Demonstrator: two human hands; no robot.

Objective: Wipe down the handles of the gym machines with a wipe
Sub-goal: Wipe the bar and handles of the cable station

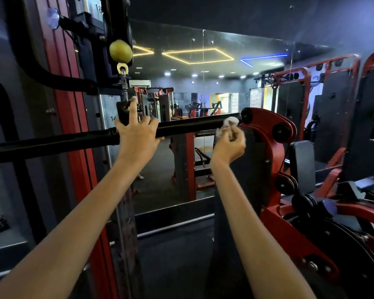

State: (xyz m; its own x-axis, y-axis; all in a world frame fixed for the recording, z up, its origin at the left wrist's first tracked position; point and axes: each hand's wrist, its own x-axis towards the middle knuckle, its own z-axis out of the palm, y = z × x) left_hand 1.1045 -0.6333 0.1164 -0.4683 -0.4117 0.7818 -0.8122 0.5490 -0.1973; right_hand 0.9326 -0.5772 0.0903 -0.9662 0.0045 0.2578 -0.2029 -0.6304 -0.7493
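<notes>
The left hand (136, 134) clenches round the black bar handle (188, 126) near its middle — forefinger raised straight, the other fingers hooked over the top. Along the bar to that grip's right, the right hand (230, 143) pinches a crumpled white wipe (228, 124) against the handle's end, just short of the red machine arm (268, 126). Above the left grip hangs a yellow ball stopper (120, 51).

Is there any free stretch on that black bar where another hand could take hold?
Yes: the bar is bare between the left hand, which grips it near the cable clip, and the right hand, pressing a wipe at its end. Left of the left hand it is bare too. The right end is crowded against the red machine arm.
</notes>
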